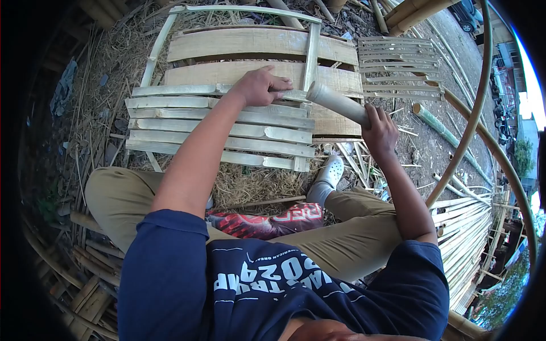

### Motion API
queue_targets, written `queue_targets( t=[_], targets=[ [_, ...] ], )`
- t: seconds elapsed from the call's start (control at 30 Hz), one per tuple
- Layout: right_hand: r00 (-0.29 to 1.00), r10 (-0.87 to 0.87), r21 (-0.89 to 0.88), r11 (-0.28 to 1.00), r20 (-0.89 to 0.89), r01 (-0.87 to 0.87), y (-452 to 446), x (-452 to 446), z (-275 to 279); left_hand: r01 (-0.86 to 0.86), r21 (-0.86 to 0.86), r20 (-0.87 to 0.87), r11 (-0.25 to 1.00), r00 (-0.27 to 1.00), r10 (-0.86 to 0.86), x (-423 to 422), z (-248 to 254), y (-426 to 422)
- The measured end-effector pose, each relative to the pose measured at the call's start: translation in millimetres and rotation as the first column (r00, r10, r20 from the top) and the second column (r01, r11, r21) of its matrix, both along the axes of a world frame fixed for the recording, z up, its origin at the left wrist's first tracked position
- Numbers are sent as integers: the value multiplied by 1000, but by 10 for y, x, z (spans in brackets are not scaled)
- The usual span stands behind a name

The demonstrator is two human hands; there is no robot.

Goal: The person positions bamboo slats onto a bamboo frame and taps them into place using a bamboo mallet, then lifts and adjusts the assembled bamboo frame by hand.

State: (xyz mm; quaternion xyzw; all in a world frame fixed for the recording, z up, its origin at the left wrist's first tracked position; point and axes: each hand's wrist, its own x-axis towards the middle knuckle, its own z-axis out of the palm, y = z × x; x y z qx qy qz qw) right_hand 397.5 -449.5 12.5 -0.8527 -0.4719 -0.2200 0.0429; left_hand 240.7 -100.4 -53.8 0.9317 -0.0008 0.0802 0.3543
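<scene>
My right hand (380,131) is wrapped round one end of a short, thick bamboo piece (340,104). Its free end points left, over the right side of a frame of pale split-bamboo slats (222,132). At the frame's topmost slat (182,90), my left hand (261,87) has its fingers bent over the strip near a crosspiece (311,54). Whether a small item sits between those fingertips cannot be made out. Several slats lie side by side across two side strips. Beneath the frame are wide wooden planks (261,45).
Beyond the planks on the right lies another slatted bamboo panel (398,57). A green bamboo pole (449,133) rests on the ground, and many poles (466,227) are stacked at right. Curved poles (475,108) rise nearby. A red printed cloth (267,223) lies between my legs.
</scene>
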Motion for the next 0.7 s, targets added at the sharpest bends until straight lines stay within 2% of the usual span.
queue_targets(
  t=[0.23, 0.33, 0.43, 0.47, 0.5, 0.53, 0.57, 0.6, 0.7],
  targets=[
    [999, 47, 10, 999, -18, -47, 16, 38, 49, -1, -1, 0, 1000, 1000, 1, -12, 39, -10],
    [997, 69, -106, 992, -24, -71, 7, 77, -23, -10, -1, 18, 1000, 1000, 10, -6, 3, -3],
    [990, 142, 144, 980, -20, -138, 2, 5, 22, 8, -17, 1, 1000, 1000, -7, -5, 29, -22],
    [991, 133, 313, 942, -26, -118, -13, -21, -51, 9, -24, -10, 1000, 1000, -9, -16, 59, -7],
    [977, 202, 422, 882, 62, -209, 46, -59, -52, 8, -16, 10, 1000, 1000, -8, -13, 54, 33],
    [986, 142, 134, 979, 82, -153, 5, 35, -86, 10, -15, 24, 1000, 1000, -10, -12, 40, 50],
    [990, 83, -169, 984, 115, -63, -80, 109, -124, 24, -18, 33, 1000, 999, -23, -24, 14, 11],
    [982, -153, -183, 974, -108, 132, -46, 37, -151, 30, -15, 6, 999, 1000, -30, -7, 13, 7],
    [998, 20, -26, 999, 62, -18, -64, 95, -24, 29, -8, -8, 1000, 1000, -29, -11, 32, 26]
  ],
)
